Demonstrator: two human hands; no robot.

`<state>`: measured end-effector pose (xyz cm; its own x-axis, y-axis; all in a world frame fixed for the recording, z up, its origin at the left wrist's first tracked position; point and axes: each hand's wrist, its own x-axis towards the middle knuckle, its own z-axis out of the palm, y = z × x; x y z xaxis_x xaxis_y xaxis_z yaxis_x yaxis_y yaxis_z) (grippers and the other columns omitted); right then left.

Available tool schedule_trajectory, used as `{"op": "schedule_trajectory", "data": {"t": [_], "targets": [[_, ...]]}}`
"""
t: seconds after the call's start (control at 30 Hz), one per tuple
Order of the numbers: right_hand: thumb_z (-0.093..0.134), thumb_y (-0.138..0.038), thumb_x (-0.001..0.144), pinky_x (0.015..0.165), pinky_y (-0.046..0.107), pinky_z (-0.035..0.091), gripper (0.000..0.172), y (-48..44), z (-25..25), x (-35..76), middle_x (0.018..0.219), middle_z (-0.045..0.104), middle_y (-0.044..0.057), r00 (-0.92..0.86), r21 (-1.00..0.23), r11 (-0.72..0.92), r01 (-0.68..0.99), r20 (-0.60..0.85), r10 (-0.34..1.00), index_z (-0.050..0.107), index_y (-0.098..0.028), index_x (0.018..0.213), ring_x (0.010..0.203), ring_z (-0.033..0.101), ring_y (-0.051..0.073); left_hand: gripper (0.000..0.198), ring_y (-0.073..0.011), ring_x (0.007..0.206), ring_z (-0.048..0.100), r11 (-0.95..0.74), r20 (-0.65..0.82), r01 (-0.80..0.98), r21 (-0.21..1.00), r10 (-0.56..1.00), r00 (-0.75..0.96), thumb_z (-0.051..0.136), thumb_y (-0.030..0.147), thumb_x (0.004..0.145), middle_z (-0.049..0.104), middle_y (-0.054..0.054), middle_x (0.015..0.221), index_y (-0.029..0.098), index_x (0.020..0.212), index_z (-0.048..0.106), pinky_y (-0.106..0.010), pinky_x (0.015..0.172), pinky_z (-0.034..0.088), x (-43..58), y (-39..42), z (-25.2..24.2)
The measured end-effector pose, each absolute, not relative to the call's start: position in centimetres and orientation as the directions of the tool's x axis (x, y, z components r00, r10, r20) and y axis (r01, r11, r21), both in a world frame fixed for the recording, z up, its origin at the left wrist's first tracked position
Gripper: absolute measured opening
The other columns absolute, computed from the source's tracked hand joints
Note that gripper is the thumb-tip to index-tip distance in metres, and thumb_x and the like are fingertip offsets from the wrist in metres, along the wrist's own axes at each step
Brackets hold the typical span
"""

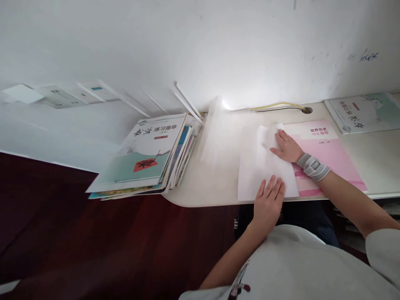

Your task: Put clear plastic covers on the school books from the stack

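Note:
A white sheet of paper (259, 166) lies on the pale desk (203, 187), partly over a pink book (331, 150). My left hand (268, 202) rests flat on the sheet's near edge with fingers stretched out. My right hand (287, 146), with a grey band round the wrist, presses flat on the sheet's far right part, where it overlaps the pink book. Neither hand grips anything.
A stack of books (146, 158) topped by a white and green one hangs over the desk's left end. Another white and green book (362, 112) lies far right. A yellow cable (278, 105) runs along the wall to a hole. Dark red floor lies left of the desk.

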<state>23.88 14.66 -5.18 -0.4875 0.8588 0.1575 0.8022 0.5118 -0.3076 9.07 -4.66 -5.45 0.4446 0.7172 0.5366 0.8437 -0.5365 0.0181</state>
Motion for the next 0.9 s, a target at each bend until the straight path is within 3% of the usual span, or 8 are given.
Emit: {"op": "schedule_trajectory", "data": {"t": [0.23, 0.37, 0.53, 0.67, 0.73, 0.9], "targets": [[0.036, -0.061, 0.086, 0.110, 0.050, 0.026, 0.075, 14.6, -5.3, 24.1, 0.147, 0.032, 0.021, -0.553, -0.258, 0.575, 0.776, 0.157, 0.818, 0.044, -0.004, 0.134, 0.138, 0.023, 0.036, 0.037, -0.0209, 0.126, 0.048, -0.560, 0.521, 0.828, -0.012, 0.704, 0.483, 0.037, 0.007, 0.088, 0.060, -0.010, 0.126, 0.011, 0.119, 0.057, -0.041, 0.108, 0.036, 8.8, -4.6, -5.7], [0.031, -0.068, 0.084, 0.110, 0.051, 0.026, 0.083, 14.7, -5.3, 24.3, 0.148, 0.029, 0.022, -0.564, -0.275, 0.594, 0.756, 0.187, 0.804, 0.040, -0.005, 0.137, 0.139, 0.021, 0.035, 0.038, -0.0208, 0.126, 0.047, -0.549, 0.528, 0.836, 0.002, 0.710, 0.466, 0.037, 0.005, 0.087, 0.061, -0.008, 0.125, 0.013, 0.118, 0.058, -0.042, 0.109, 0.034, 8.4, -4.4, -5.7], [0.026, -0.072, 0.083, 0.111, 0.051, 0.021, 0.090, 14.1, -4.9, 24.0, 0.150, 0.023, 0.023, -0.607, -0.226, 0.615, 0.755, 0.114, 0.787, 0.032, -0.005, 0.142, 0.140, 0.017, 0.035, 0.040, -0.0213, 0.126, 0.048, -0.554, 0.522, 0.832, 0.013, 0.714, 0.467, 0.035, 0.005, 0.087, 0.062, -0.009, 0.124, 0.013, 0.120, 0.057, -0.043, 0.108, 0.035, 8.4, -4.7, -6.0], [0.023, -0.071, 0.084, 0.110, 0.053, 0.020, 0.085, 13.7, -4.6, 23.7, 0.151, 0.022, 0.020, -0.604, -0.226, 0.614, 0.756, 0.117, 0.788, 0.029, -0.011, 0.144, 0.140, 0.015, 0.034, 0.035, -0.0232, 0.127, 0.046, -0.529, 0.453, 0.845, 0.078, 0.774, 0.443, 0.038, 0.019, 0.092, 0.060, -0.010, 0.126, 0.014, 0.123, 0.055, -0.043, 0.105, 0.037, 6.7, -4.9, -5.0], [0.023, -0.072, 0.084, 0.110, 0.053, 0.019, 0.086, 13.8, -4.6, 23.7, 0.151, 0.021, 0.021, -0.598, -0.257, 0.607, 0.752, 0.120, 0.792, 0.027, -0.010, 0.145, 0.141, 0.014, 0.034, 0.038, -0.0246, 0.122, 0.050, -0.413, 0.432, 0.902, 0.129, 0.842, 0.324, 0.037, 0.028, 0.094, 0.060, -0.014, 0.125, 0.013, 0.125, 0.052, -0.043, 0.101, 0.041, 4.6, -4.9, -4.0], [0.027, -0.074, 0.081, 0.112, 0.051, 0.020, 0.092, 14.3, -5.2, 24.2, 0.151, 0.020, 0.020, -0.527, -0.392, 0.562, 0.729, 0.203, 0.825, 0.026, -0.009, 0.145, 0.141, 0.013, 0.033, 0.043, -0.0304, 0.101, 0.058, 0.156, 0.310, 0.967, 0.202, 0.926, -0.215, 0.037, 0.041, 0.092, 0.063, -0.019, 0.105, 0.010, 0.112, 0.059, -0.046, 0.086, 0.046, -1.3, -4.9, -2.2]]}}
